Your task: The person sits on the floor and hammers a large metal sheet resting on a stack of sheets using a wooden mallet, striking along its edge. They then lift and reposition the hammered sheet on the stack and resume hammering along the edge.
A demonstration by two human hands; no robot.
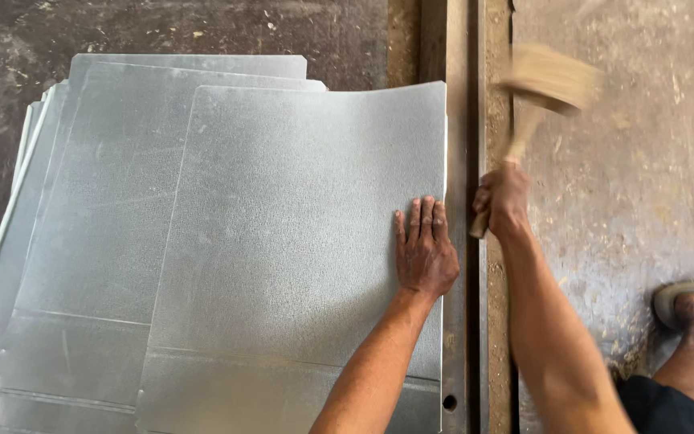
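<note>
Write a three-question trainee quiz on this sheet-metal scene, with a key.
1. True or false: the left hand lies flat on the top metal sheet.
2. What does the right hand grip? A) a wooden mallet B) a pair of pliers C) a paint brush
3. Fill in: the top sheet's right edge lies along a long steel ____.

Key: 1 true. 2 A: the wooden mallet is raised and blurred. 3 rail.
</note>
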